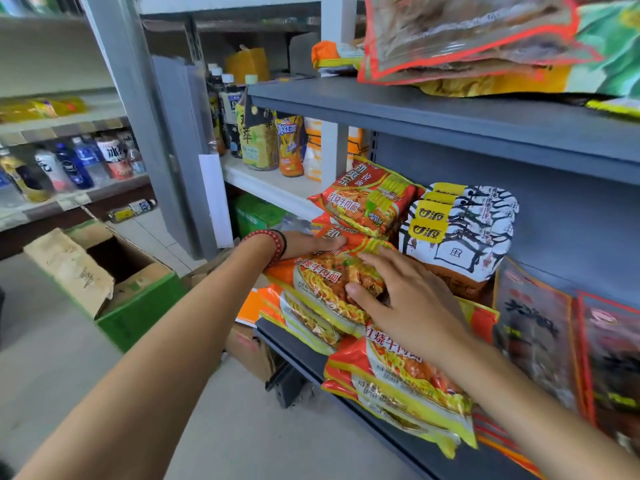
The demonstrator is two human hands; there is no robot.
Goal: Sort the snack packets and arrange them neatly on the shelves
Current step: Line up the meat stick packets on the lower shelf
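Orange-red noodle packets (pixel 332 282) lie in a loose, slipping pile on the grey shelf (pixel 415 445), just left of the white packets (pixel 457 230), which I take as my mark. My right hand (pixel 405 299) rests on the top front packet, fingers spread and not curled round it. My left hand (pixel 318 242) presses with straight fingers against the pile's far side, further left of the white packets. Neither hand grips anything.

I judge I am squaring this pile up: the packets below and in front of it hang over the shelf edge at odd angles, and another noodle packet (pixel 367 202) leans behind, touching the white packets. The next move, I think, calls for both palms to push the pile back and together, gently, since the slick wrappers would likely slide. Right of the white packets stand dark packets with red borders (pixel 533 334). Far to their left, on the floor, sits an open cardboard box (pixel 104 271).
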